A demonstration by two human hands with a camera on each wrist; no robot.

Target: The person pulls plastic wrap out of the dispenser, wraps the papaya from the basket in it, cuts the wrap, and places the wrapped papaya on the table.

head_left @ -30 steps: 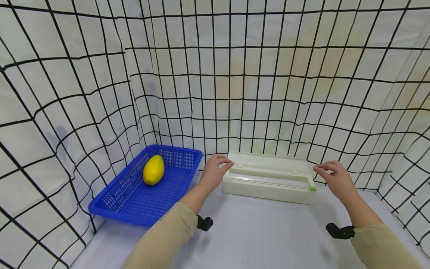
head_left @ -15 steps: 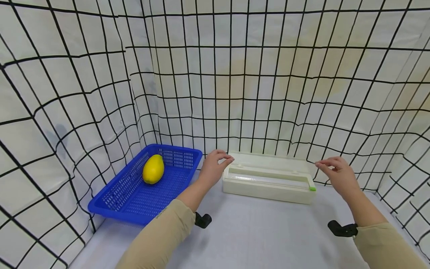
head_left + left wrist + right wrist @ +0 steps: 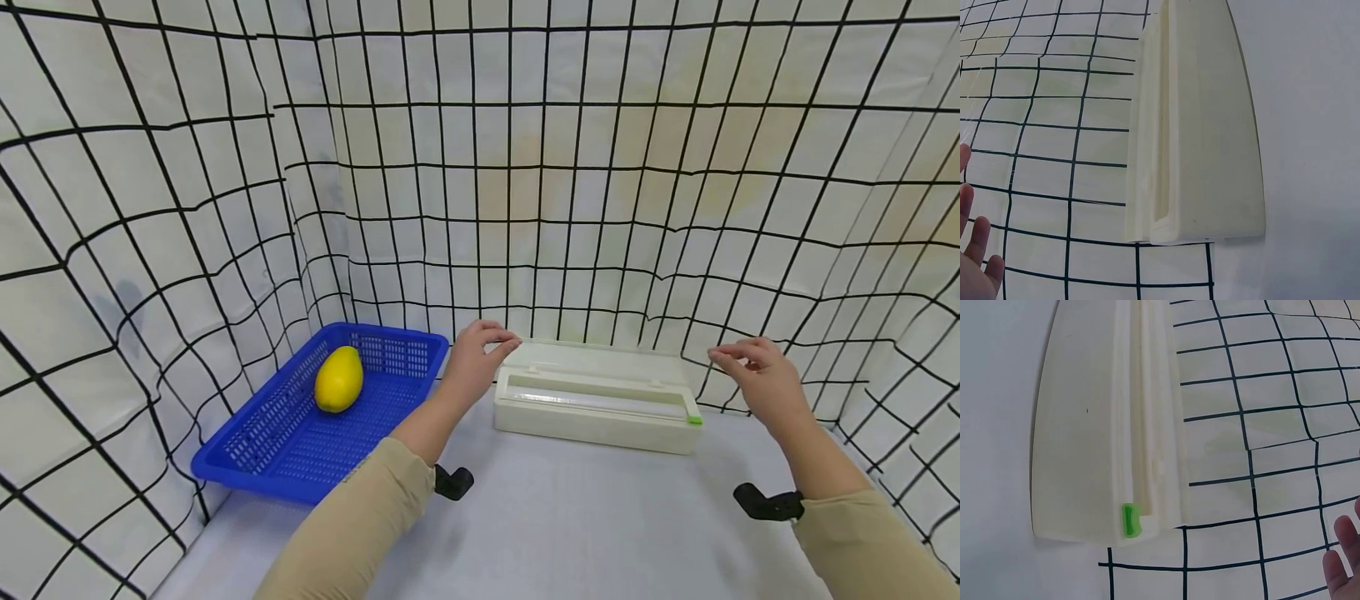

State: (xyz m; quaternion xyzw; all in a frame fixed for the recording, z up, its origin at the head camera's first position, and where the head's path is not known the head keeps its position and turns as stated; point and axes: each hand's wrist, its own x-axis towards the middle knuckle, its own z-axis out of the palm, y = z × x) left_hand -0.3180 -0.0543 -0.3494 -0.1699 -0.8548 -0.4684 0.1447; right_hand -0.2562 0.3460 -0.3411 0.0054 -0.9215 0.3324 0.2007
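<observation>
A long cream box (image 3: 596, 408) with a raised lid flap and a small green tab (image 3: 696, 420) at its right end lies on the white table against the gridded back wall. My left hand (image 3: 502, 337) hovers just above the box's left end, fingers loosely curled, with nothing visible in them. My right hand (image 3: 723, 354) hovers beyond the right end in the same relaxed pose, apart from the box. The left wrist view shows the box (image 3: 1197, 137) and only my fingertips (image 3: 975, 262). In the right wrist view are the box (image 3: 1104, 425), the green tab (image 3: 1130, 520) and a fingertip (image 3: 1341, 562).
A blue perforated basket (image 3: 247, 467) stands at the left and holds a yellow oval fruit (image 3: 339, 379). White cloth walls with a black grid (image 3: 525, 167) close in the table on the left, back and right. The white tabletop (image 3: 585, 517) stretches in front of the box.
Both hands have risen slightly; the right one has drifted a little to the right, away from the box end. The box, basket and fruit have not moved.
</observation>
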